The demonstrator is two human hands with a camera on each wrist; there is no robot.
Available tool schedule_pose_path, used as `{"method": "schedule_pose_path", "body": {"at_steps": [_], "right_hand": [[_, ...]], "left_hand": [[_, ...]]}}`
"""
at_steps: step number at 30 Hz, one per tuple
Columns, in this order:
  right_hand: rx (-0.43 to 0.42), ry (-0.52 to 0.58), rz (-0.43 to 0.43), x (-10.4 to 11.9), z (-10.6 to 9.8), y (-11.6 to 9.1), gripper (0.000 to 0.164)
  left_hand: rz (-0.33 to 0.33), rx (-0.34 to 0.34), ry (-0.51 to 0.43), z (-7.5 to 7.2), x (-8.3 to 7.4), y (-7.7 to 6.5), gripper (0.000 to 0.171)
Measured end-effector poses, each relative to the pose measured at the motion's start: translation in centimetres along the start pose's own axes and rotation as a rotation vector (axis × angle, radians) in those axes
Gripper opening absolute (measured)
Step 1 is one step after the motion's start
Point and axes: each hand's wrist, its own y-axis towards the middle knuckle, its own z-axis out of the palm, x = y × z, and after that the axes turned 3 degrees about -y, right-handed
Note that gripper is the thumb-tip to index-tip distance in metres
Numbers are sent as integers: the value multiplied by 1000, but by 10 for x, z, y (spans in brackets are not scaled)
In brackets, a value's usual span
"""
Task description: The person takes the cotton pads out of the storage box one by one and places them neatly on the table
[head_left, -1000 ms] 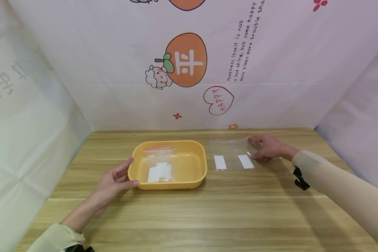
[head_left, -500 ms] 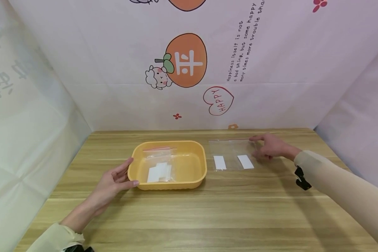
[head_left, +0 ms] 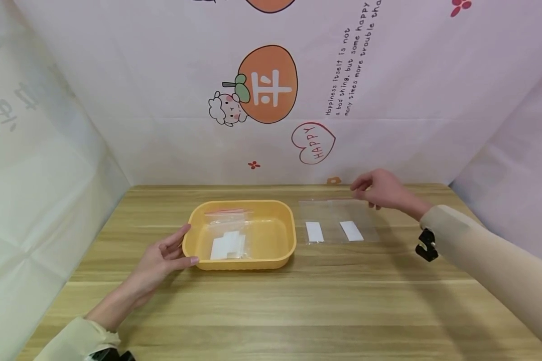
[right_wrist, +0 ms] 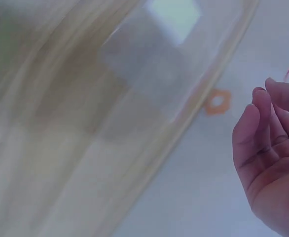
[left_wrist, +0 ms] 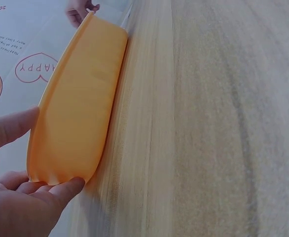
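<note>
My left hand (head_left: pixel 155 265) holds the left end of a yellow plastic tray (head_left: pixel 290 235); in the left wrist view the thumb touches its rim (left_wrist: pixel 53 81) and the fingers lie against its end wall. Several clear zip bags (head_left: pixel 217 228) with white labels lie inside, on the left half. Flat on the table, right of the tray, are clear zip bags (head_left: pixel 329 213) with two white labels, seemingly side by side and overlapping. Over their upper right corner hovers my right hand (head_left: pixel 384 190), fingers loosely bent, nothing visible between them; in the right wrist view its fingertips (right_wrist: pixel 253 113) are apart from the plastic.
The wood-grain table (head_left: pixel 271 316) meets a printed white backdrop (head_left: pixel 171 150) at its far edge, just behind the right hand. More white sheeting stands along the left side (head_left: pixel 49 200) and the right side (head_left: pixel 515 190).
My right hand has lifted off the bags' right edge and moved up toward the table's far edge. The bags stay flat in place. My left hand and the tray have not moved.
</note>
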Motion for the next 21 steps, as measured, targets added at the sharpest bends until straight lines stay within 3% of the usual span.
{"method": "schedule_pose_path", "body": {"at_steps": [3,11,21], "right_hand": [[24,-9,-3,24,1,-1,17],[35,49,-112,83,5,2,11],[129,53,-199,134,25,14,7]], "left_hand": [[4,3,-7,0,0,0,94],[-2,0,-13,0,-1,-1,94],[2,4,-10,0,-1,-1,94]]}}
